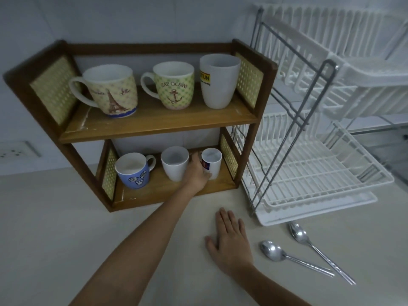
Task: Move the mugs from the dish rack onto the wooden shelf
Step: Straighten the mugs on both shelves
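Clearly, you were almost at the end of the task when this moment was taken. The dish rack (320, 173), standing just to the right of the wooden shelf (154, 120), showed no mug on either of its white tiers, as far as they could be seen. Six cups stood upright on the shelf. On its upper board there were the Eiffel tower mug (110, 91) at the left, the anchor mug (171, 85) in the middle, and a tall white cup (218, 81) at the right end. On its lower board there were the blue face mug (132, 172) at the left, a plain white mug (174, 163) in the middle, and a small white printed mug (212, 162) at the right end.

Your left hand (196, 172) reached into the lower board and its fingers were wrapped around the side of the small white printed mug, which seemed to rest already on the wood. I judge that only letting go remained. Your right hand (231, 241) lay flat with spread fingers on the counter (66, 228) in front of the shelf and held nothing.

The counter was pale and smooth. Two metal spoons (298, 250) lay on it, in front of the rack. Behind the shelf was a light wall with a socket (15, 151) at the left, and the room was rather dim.
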